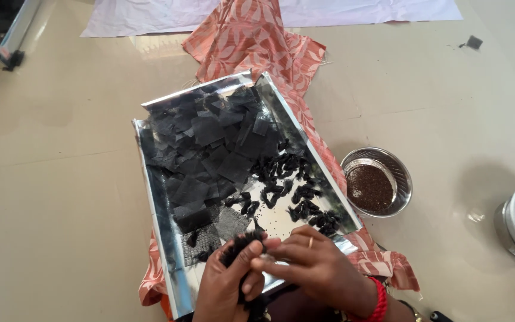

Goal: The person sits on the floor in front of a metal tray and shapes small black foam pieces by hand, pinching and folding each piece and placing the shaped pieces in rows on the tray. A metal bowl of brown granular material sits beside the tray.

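At the bottom centre of the frame, the left hand point(226, 285) and the right hand point(316, 265) meet over the near edge of a shiny metal tray point(161, 222). Both hands close their fingertips on a small black fabric piece point(241, 245), pinched between them. The tray holds flat black fabric squares point(210, 143) in its upper part and small twisted black bundles point(293, 191) toward the right. The tray rests on an orange patterned cloth point(251, 42). A steel bowl of dark seeds point(377, 182) stands just right of the tray.
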